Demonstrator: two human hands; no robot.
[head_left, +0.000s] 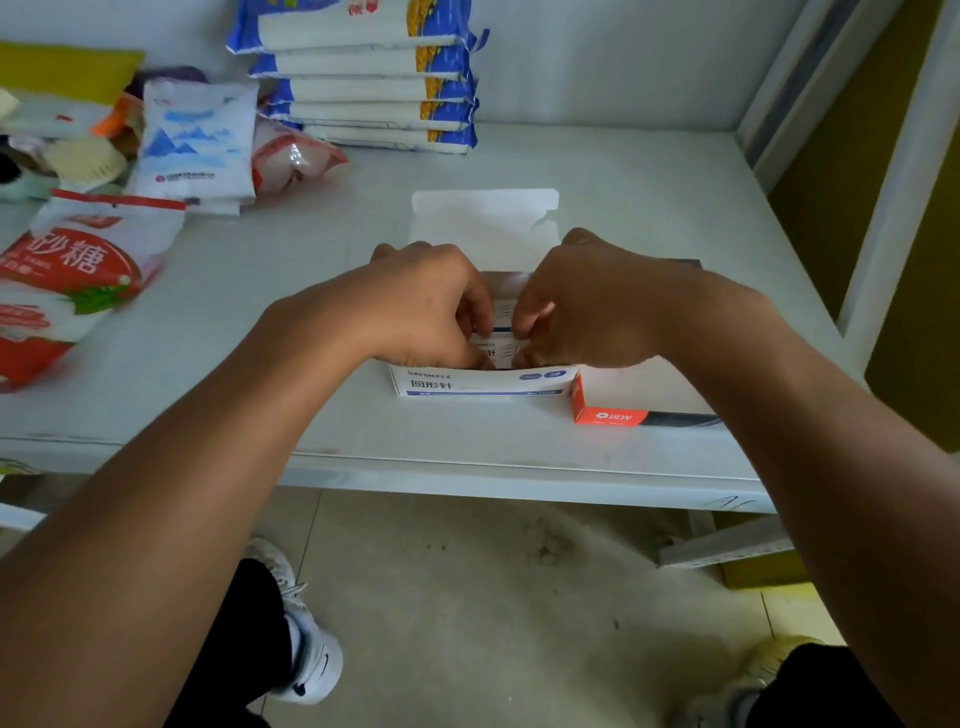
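A white and blue carton (483, 385) of paper clips lies on the grey shelf (311, 291), its lid (485, 218) folded back and standing open behind my hands. Small white and blue boxes (503, 312) sit packed inside it. My left hand (431, 306) and my right hand (587, 301) reach into the carton side by side, fingers curled down and pinching the small boxes in the middle. My fingertips are partly hidden inside the carton.
An orange and black box (623, 410) lies against the carton's right side. Sugar bags (67, 280) and a white and blue bag (192, 145) lie at the left. Flat blue and white packs (374, 78) are stacked at the back. A shelf post (893, 218) stands at the right.
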